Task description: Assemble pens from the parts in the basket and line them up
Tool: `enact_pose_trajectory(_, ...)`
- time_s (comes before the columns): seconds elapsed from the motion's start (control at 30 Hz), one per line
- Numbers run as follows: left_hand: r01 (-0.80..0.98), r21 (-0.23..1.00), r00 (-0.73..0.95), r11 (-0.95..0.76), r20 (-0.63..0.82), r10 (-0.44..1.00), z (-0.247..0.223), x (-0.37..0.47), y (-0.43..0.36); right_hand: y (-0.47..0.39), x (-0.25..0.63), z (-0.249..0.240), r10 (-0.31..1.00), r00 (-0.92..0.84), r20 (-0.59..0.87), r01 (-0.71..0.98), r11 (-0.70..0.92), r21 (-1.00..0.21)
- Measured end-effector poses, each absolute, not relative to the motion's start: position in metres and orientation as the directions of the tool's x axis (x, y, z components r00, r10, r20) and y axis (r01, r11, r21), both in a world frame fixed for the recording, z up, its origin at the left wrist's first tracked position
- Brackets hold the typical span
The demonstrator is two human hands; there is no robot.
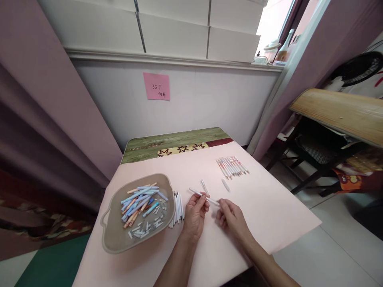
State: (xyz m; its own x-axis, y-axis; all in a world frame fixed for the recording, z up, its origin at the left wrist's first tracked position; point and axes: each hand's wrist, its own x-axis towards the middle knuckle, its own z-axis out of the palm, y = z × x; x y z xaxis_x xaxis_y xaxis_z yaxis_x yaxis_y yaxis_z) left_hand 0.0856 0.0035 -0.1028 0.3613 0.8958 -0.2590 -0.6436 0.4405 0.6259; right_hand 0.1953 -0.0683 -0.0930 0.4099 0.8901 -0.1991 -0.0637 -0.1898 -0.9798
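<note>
My left hand pinches a thin white pen barrel whose far end points up and left. With closed fingers, my right hand grips the near end of a white piece that meets the barrel at my left fingertips. Whether these are one piece or two, I cannot tell. A clear pen part shows just beyond my left fingers. Left of that hand lie several white refills with dark tips, beside a grey-brown basket of coloured pens and small pale parts.
A row of assembled-looking pens lies at the back right of the pink-covered table. One short white piece is nearer. Behind the table, a pink note is on the wall. A wooden-topped table stands at the right.
</note>
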Motion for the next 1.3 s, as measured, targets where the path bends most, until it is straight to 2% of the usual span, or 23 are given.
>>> enact_pose_trajectory(0.07,-0.63,0.637,0.37,0.444,-0.257,0.893,-0.103,0.087,0.002,-0.069,0.195,-0.093,0.89,0.378,-0.254,-0.087,-0.239,-0.967)
enact_pose_trajectory(0.1,-0.628,0.642,0.362,0.439,-0.258,0.896,-0.103,0.087,0.002,-0.069,0.195,-0.092,0.892,0.386,-0.236,-0.064,-0.229,-0.971)
enact_pose_trajectory(0.23,-0.653,0.638,0.299,0.408,-0.277,0.913,-0.104,0.088,0.002,-0.073,0.195,-0.086,0.883,0.47,-0.001,0.186,-0.1,-0.977)
enact_pose_trajectory(0.33,-0.674,0.624,0.274,0.396,-0.286,0.918,-0.105,0.087,0.004,-0.077,0.194,-0.08,0.857,0.479,0.187,0.415,-0.034,-0.909)
enact_pose_trajectory(0.4,-0.683,0.615,0.27,0.393,-0.288,0.919,-0.105,0.086,0.005,-0.078,0.194,-0.078,0.855,0.462,0.236,0.483,-0.02,-0.876)
enact_pose_trajectory(0.57,-0.673,0.611,0.315,0.417,-0.273,0.909,-0.103,0.086,0.004,-0.078,0.196,-0.077,0.846,0.501,0.181,0.438,-0.067,-0.897)
enact_pose_trajectory(0.8,-0.59,0.7,0.379,0.403,-0.201,0.903,-0.1,0.087,0.001,-0.079,0.198,-0.08,0.843,0.489,0.224,0.475,-0.041,-0.879)
enact_pose_trajectory(0.93,-0.581,0.715,0.357,0.388,-0.204,0.911,-0.101,0.087,0.001,-0.079,0.201,-0.079,0.855,0.443,0.27,0.55,-0.021,-0.835)
enact_pose_trajectory(1.1,-0.643,0.649,0.313,0.408,-0.263,0.913,-0.104,0.085,0.004,-0.082,0.204,-0.076,0.865,0.325,0.382,0.727,0.03,-0.686)
enact_pose_trajectory(1.3,-0.695,0.637,0.201,0.334,-0.273,0.941,-0.104,0.076,0.017,-0.098,0.217,-0.073,0.848,0.299,0.437,0.732,0.09,-0.676)
